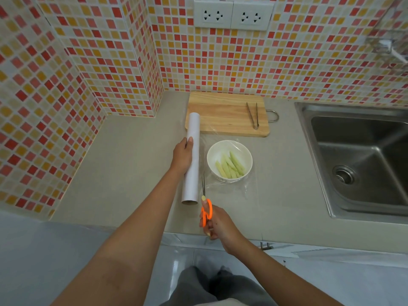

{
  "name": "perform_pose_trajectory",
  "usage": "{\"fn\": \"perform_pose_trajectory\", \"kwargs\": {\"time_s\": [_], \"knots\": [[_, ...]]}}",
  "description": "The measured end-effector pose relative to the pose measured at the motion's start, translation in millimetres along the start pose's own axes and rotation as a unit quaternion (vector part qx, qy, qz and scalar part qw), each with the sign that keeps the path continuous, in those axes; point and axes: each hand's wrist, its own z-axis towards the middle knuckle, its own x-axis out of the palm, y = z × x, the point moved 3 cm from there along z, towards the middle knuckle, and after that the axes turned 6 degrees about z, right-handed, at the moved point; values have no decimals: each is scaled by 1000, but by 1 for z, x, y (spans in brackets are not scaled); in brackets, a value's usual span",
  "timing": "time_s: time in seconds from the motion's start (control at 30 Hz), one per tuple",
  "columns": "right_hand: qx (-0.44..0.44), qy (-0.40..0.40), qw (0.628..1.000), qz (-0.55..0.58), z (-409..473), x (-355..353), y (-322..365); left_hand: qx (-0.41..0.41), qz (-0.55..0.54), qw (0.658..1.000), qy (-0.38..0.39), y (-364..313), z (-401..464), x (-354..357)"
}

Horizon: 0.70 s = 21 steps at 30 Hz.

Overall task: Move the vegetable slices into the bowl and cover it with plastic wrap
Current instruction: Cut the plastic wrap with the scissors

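A white bowl (pixel 213 159) stands on the grey counter with several pale green vegetable slices (pixel 230 165) inside. A clear sheet of plastic wrap (pixel 247 186) lies stretched over the bowl and onto the counter around it. Left of the bowl, my left hand (pixel 182 154) grips the white roll of plastic wrap (pixel 192 173), held lengthwise above the counter. My right hand (pixel 217 225) holds orange-handled scissors (pixel 206 212); their blades point away from me at the wrap's edge between roll and bowl.
A wooden cutting board (pixel 220 113) lies behind the bowl with metal tongs (pixel 252 114) on its right part. A steel sink (pixel 362 157) is set into the counter at the right. Tiled walls close off the back and left.
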Motion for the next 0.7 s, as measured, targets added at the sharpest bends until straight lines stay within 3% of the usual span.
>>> {"fn": "perform_pose_trajectory", "kwargs": {"time_s": [0.7], "knots": [[-29, 2, 999, 21, 27, -1, 18, 4, 16, 1000, -12, 2, 1, 1]]}}
